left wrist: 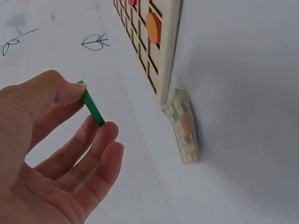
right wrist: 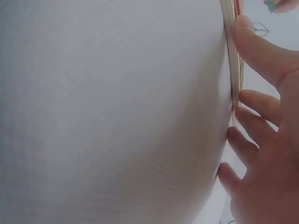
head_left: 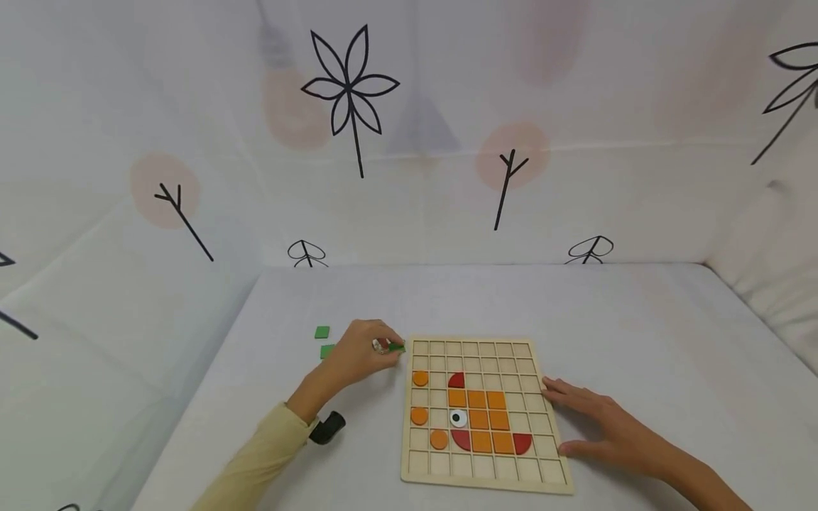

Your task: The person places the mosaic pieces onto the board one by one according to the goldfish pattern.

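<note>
My left hand (head_left: 361,348) pinches a green square tile (left wrist: 95,108) between thumb and fingertip, just off the upper left corner of a wooden grid board (head_left: 441,465). My right hand (head_left: 603,426) rests along the board's right edge, fingers extended and thumb touching the rim. In the grid lie several orange squares (head_left: 479,419), three orange discs (head_left: 419,416), three red quarter-round pieces (head_left: 522,443) and a white disc with a black pupil (head_left: 458,418). A small, curled pattern card (left wrist: 186,133) lies beside the board corner, mostly hidden behind my left hand in the head view.
Two loose green tiles (head_left: 322,332) lie on the white tabletop (head_left: 639,319) left of my left hand, one partly covered by it. A black wrist strap piece (head_left: 329,429) sits at the left cuff. A white cloth with plant drawings (head_left: 348,89) hangs behind.
</note>
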